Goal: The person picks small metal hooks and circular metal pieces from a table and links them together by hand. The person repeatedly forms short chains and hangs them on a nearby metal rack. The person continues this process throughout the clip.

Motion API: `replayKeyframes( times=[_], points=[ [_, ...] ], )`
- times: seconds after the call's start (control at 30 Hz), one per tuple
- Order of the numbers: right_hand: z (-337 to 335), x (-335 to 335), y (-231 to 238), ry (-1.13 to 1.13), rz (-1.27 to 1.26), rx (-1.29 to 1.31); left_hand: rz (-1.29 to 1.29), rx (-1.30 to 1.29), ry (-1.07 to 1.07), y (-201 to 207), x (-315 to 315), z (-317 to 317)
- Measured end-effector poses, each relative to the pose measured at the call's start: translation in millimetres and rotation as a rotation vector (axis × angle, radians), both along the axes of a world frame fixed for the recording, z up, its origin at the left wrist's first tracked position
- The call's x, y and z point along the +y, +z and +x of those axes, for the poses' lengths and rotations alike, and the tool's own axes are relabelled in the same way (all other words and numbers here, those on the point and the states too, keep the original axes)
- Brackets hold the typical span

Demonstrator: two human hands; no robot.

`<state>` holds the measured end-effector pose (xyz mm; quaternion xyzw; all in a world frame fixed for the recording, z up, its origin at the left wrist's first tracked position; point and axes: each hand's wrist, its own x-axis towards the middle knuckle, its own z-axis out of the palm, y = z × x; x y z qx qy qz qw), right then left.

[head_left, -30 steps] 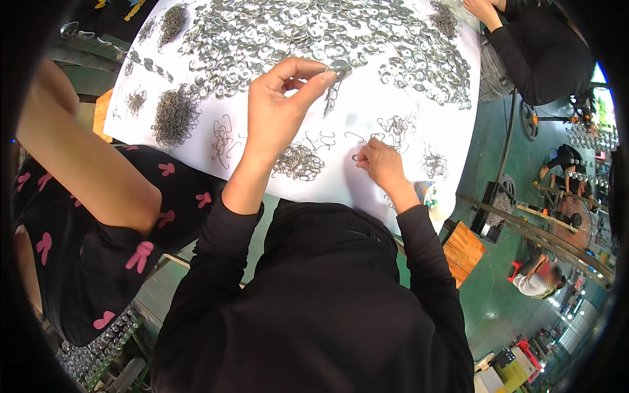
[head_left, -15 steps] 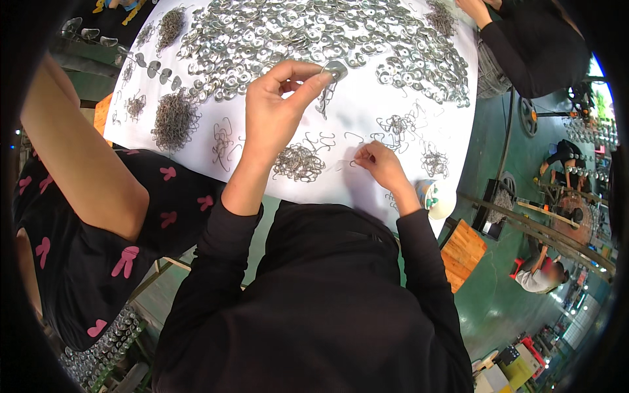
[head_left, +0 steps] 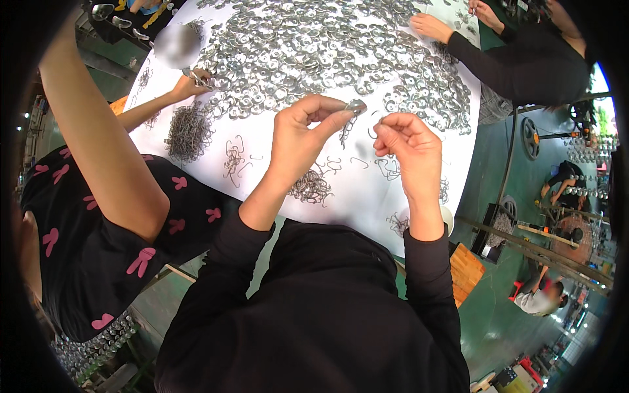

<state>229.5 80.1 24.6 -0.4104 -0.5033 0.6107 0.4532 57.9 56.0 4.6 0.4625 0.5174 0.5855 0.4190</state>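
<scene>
Metal disc point(head_left: 356, 105) over white bench point(head_left: 357, 196), close to near edge of big disc heap point(head_left: 275, 65). Left hand point(head_left: 301, 134), near side of heap, pinches disc; right hand point(head_left: 416, 147), same side, grips thin wire hook point(head_left: 373, 124) by the fingertips. Hook pile point(head_left: 311, 188) lies nearer the person than heap.

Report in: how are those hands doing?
Left hand pinching rounded silvery metal piece. Right hand pinching thin, curved grey wire hook. No obstruction visible between them.
</scene>
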Motion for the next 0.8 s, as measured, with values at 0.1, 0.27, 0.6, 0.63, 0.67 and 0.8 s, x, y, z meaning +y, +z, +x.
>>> replayKeyframes(
  times=[0.1,0.27,0.6,0.63,0.67,0.8],
  points=[
    [-7.2,3.5,18.6,0.012,-0.060,0.067,0.025,-0.007,0.006,4.2,0.3,3.7],
    [-17.5,9.9,14.0,-0.050,-0.139,0.134,0.035,-0.016,0.002,6.5,2.7,6.4],
    [-14.7,17.1,19.5,-0.086,0.048,0.080,-0.014,0.110,0.173,-32.0,34.9,-36.8],
    [-12.8,16.5,21.4,-0.086,0.089,0.056,-0.091,0.173,0.239,-46.2,42.6,-48.6],
    [-11.6,16.6,23.0,-0.086,0.134,0.033,-0.121,0.343,0.245,-69.0,48.8,-58.2],
    [-7.7,15.6,31.7,-0.094,0.221,-0.045,-0.225,0.835,0.224,-130.3,56.1,-66.1]
  ],
)
